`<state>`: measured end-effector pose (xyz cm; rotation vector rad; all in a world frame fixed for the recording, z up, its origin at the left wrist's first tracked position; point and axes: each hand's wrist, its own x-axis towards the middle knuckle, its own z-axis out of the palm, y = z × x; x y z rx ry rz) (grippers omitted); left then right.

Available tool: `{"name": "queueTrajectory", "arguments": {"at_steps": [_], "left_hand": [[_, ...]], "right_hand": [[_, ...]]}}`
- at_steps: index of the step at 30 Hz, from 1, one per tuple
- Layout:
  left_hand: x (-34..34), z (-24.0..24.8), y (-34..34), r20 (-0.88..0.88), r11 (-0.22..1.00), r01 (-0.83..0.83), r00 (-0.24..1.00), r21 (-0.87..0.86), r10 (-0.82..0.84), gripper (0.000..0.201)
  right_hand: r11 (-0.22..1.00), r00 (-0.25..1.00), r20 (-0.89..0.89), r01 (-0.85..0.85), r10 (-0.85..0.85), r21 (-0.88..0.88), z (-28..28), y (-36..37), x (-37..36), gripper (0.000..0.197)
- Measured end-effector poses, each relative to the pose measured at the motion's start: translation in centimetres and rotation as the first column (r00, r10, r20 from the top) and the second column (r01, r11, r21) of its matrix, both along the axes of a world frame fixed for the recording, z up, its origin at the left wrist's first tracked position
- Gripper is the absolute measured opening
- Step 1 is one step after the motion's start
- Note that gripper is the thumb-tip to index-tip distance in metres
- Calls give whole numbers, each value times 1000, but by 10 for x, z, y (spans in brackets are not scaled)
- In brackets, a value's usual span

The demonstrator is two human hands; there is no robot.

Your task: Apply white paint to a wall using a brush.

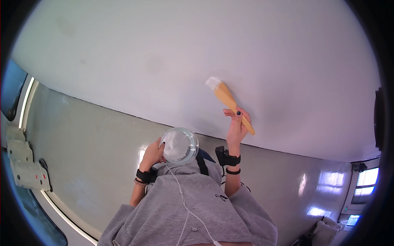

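Right hand [237, 129] has its fingers loosely closed on the brush [225, 96], bristles [213, 83] by the wall [123, 53], above its bottom edge, while the left hand's [152, 156] curled fingers hold the bowl's [195, 148] left side.

Glare flecks the floor [279, 180]; corners fall black.

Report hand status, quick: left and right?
Left hand: closed, holding a clear round container by its side.
Right hand: closed, holding a brush by its yellowish handle.
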<state>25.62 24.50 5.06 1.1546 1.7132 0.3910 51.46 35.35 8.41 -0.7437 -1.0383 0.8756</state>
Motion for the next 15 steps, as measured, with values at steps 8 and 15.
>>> {"name": "queueTrajectory", "arguments": {"at_steps": [8,15], "left_hand": [[-3,-3,1,16,1000,-11,1000,-2,11,32],[-4,-3,0,-1,1000,-1,1000,23,1,33]], "right_hand": [[988,988,-18,153,-152,30,11,-4,6,23],[918,918,25,396,-396,-18,15,-24,35,23]]}}
